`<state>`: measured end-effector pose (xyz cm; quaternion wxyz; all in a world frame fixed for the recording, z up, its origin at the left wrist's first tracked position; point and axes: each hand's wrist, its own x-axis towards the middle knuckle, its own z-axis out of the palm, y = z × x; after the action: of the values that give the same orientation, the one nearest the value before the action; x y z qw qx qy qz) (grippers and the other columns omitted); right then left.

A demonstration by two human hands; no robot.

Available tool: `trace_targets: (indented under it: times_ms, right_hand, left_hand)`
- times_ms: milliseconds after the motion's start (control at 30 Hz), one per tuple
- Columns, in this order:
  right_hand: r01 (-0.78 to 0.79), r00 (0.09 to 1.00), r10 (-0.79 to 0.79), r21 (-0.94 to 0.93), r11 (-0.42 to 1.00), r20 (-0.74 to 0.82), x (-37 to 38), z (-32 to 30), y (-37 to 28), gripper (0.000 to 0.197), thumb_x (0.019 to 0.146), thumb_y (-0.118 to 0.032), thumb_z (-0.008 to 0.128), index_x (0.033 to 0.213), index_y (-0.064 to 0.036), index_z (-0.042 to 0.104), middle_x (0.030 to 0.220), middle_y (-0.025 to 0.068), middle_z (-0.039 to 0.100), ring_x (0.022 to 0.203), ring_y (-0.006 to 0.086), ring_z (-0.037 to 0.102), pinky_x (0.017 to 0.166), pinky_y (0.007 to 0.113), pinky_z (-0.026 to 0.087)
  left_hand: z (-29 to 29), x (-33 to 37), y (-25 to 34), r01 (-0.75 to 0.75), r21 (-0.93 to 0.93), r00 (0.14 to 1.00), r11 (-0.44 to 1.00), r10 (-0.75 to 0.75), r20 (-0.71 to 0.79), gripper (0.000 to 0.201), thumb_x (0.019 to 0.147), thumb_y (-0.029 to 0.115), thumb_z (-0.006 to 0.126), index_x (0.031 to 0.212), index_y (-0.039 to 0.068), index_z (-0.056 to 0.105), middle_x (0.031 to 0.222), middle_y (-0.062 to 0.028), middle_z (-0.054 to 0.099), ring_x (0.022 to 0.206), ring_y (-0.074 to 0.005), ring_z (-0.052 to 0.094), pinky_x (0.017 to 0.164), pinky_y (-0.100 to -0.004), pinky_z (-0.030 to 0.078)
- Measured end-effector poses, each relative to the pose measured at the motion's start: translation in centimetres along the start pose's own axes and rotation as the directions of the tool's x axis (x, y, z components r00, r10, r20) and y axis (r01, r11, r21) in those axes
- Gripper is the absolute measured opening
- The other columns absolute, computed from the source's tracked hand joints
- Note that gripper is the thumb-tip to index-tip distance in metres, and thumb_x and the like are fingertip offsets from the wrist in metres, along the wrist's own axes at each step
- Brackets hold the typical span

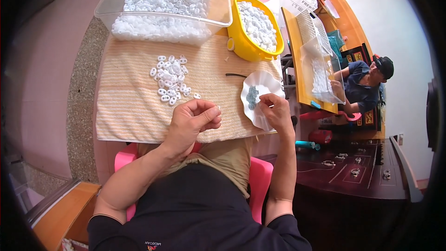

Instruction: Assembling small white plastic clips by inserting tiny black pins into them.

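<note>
My left hand (189,123) is closed at the front of the towel-covered table, thumb and forefinger pinching a small white piece (219,108) that mostly hides between the fingertips. Just beyond it lies a loose pile of white oval plastic pieces (173,72) with two holes each. My right hand (278,112) is over the right side of a white scalloped dish (263,80), its fingertips pressed together. Whatever they hold, if anything, is too small to see. Beside those fingertips, a heap of tiny grey-green parts (252,96) rests in the dish.
A clear plastic bin (218,7) and a yellow tub (243,42), both filled with white pieces, stand at the back of the striped towel (127,97). A short black strip (235,75) lies near the dish. At right, another person (364,81) works at a wooden table (304,81).
</note>
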<state>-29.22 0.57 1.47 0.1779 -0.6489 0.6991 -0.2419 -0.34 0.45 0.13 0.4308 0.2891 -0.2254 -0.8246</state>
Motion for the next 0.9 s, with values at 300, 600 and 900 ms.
trace_targets:
  times_ms: [300,600,900]
  right_hand:
    - [0.017,0.999,-0.014,-0.082,0.996,0.031,-0.2,0.4,-0.8,0.015,0.076,-0.003,0.064,0.090,0.0034,0.066,0.072,0.0100,0.067,0.066,0.0144,0.065,0.065,0.027,0.051]
    - [0.017,0.999,-0.013,-0.130,0.991,0.033,0.0,0.4,-1.7,0.016,0.075,-0.005,0.064,0.089,0.0022,0.067,0.074,0.0127,0.067,0.067,0.0199,0.067,0.065,0.029,0.052]
    - [0.059,0.998,-0.059,-0.158,0.986,0.001,0.0,0.6,-1.7,0.014,0.075,-0.005,0.064,0.086,0.0018,0.066,0.075,0.0140,0.067,0.068,0.0224,0.067,0.066,0.031,0.052]
  left_hand:
    - [0.0,0.0,-0.1,0.026,0.013,0.999,1.000,-0.026,0.026,0.007,0.088,0.005,0.064,0.093,0.002,0.060,0.083,-0.0058,0.065,0.074,-0.0115,0.063,0.070,-0.0269,0.057]
    - [0.1,-0.1,0.0,0.042,0.009,0.999,0.999,-0.043,0.021,0.006,0.087,0.004,0.064,0.091,0.002,0.060,0.082,-0.0055,0.064,0.072,-0.0110,0.062,0.068,-0.0265,0.056]
    - [0.0,-0.1,0.0,0.048,0.021,0.999,0.999,-0.049,0.019,0.006,0.087,0.004,0.065,0.091,0.002,0.060,0.081,-0.0054,0.064,0.071,-0.0110,0.062,0.067,-0.0262,0.056]
